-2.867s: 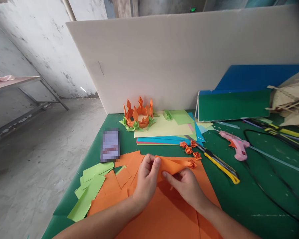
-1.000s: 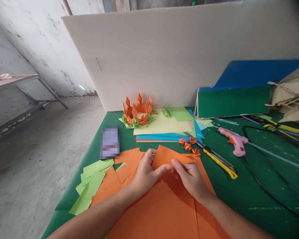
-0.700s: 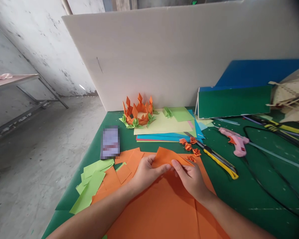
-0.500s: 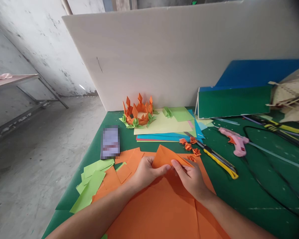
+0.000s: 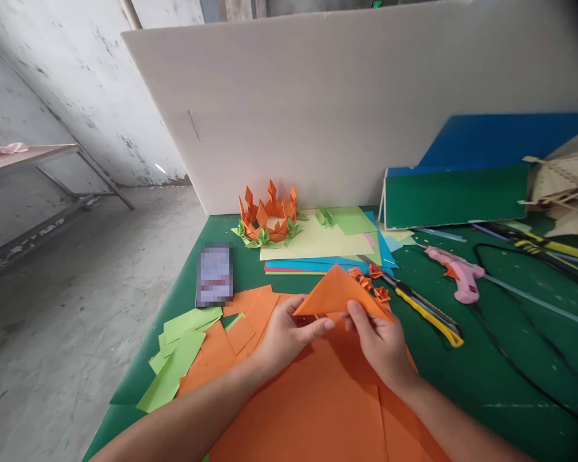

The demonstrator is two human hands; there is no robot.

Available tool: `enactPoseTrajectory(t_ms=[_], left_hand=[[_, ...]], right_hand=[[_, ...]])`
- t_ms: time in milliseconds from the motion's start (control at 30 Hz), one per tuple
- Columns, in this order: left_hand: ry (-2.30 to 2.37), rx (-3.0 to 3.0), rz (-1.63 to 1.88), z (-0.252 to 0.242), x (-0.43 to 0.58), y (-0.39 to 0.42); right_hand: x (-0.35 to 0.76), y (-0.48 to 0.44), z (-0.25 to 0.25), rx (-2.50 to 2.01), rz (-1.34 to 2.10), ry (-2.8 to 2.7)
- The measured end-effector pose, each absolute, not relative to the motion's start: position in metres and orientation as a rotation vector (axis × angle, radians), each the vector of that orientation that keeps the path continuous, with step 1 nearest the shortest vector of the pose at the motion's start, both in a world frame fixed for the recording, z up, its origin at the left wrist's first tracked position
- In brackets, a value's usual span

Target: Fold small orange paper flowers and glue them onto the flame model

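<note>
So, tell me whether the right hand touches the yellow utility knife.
Apart. Head view shows bare green mat between the right hand and the yellow utility knife.

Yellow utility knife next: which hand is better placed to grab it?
Right, probably. The right hand pinches the orange paper triangle just beside the yellow utility knife; the left hand holds the triangle's far corner, across from it.

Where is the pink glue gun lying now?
In the head view, the pink glue gun lies on the green mat, right of the yellow utility knife and in front of the green board.
</note>
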State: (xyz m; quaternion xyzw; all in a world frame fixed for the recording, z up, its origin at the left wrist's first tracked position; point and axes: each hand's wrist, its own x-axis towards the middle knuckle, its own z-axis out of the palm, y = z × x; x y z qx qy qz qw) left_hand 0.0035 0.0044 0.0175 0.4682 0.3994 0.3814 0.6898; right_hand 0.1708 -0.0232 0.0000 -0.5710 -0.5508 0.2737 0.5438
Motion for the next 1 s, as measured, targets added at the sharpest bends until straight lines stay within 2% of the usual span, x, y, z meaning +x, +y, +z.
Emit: enactPoseTrajectory(t_ms=[200, 733, 1000], left_hand=[[1.052, 0.996, 0.877, 0.014, 0.004, 0.002], [0.965, 1.056, 1.154, 0.015, 0.001, 0.011], [1.052, 1.066, 1.106, 0.011, -0.001, 0.011]], right_hand=[[0.171, -0.022, -0.001, -1.313, 0.599, -1.330], [0.176, -0.019, 0.002, -1.417, 0.824, -1.056], [0.177, -0.019, 0.003, -1.321, 0.889, -1.093]])
